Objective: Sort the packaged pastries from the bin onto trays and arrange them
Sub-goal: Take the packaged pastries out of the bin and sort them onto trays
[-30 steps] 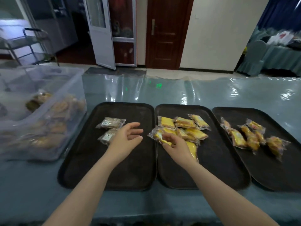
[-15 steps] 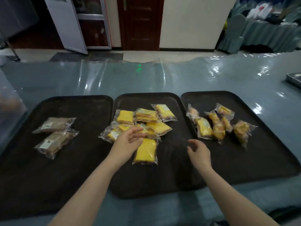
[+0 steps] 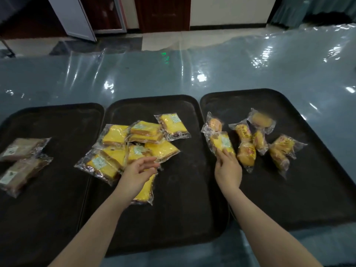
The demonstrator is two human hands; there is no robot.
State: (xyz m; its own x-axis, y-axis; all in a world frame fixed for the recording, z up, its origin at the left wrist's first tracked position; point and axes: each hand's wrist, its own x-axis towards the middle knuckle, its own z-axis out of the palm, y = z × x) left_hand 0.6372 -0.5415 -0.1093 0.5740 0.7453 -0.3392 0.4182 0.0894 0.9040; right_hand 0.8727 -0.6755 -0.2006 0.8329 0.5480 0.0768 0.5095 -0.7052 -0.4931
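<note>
Three black trays lie side by side on the table. The left tray [image 3: 57,189] holds two brown wrapped pastries [image 3: 21,149]. On the middle tray [image 3: 183,199] lies a heap of several yellow wrapped cake slices [image 3: 138,139]. Several round golden wrapped buns [image 3: 258,137] sit on the right tray [image 3: 308,189]. My left hand [image 3: 137,173] hovers over the near edge of the yellow heap, fingers apart, holding nothing. My right hand [image 3: 228,169] has its fingertips on the near end of a yellow wrapped slice [image 3: 221,142] at the right tray's left edge.
The table [image 3: 192,74] is covered in shiny clear plastic over blue-grey cloth. Beyond its far edge are tiled floor, a dark wooden door and an open white door. The bin is out of view.
The view has swung right and down, so the bin left the frame. My right hand left the yellow heap and reached to the right tray, onto a yellow slice. My left hand moved over the yellow heap.
</note>
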